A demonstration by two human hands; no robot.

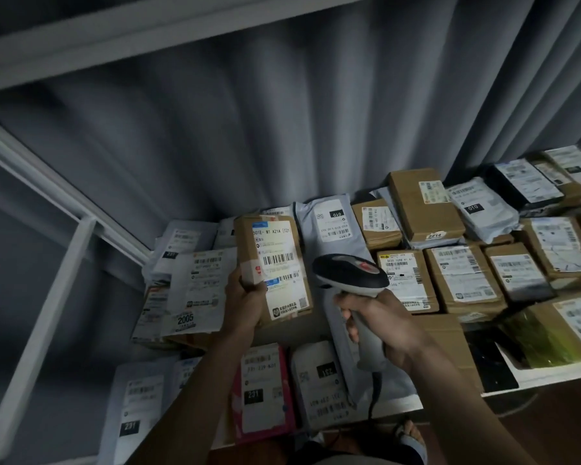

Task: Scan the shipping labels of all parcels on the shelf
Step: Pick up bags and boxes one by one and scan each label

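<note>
Brown cardboard box (274, 263) with a white shipping label (280, 260) sits at the centre of the frame, lifted above the white shelf (450, 394) — I see my left hand (245, 300) gripping its lower left corner, thumb curled onto the label side. My right hand (379, 323) is clenched round the grey handle of a black-and-grey barcode scanner (353, 280), whose head hangs just right of the box. Across the right half of the frame lie more brown boxes and grey mailer bags, labels up. At lower centre rests a pink mailer bag (264, 394) — beside other white-labelled packets.
</note>
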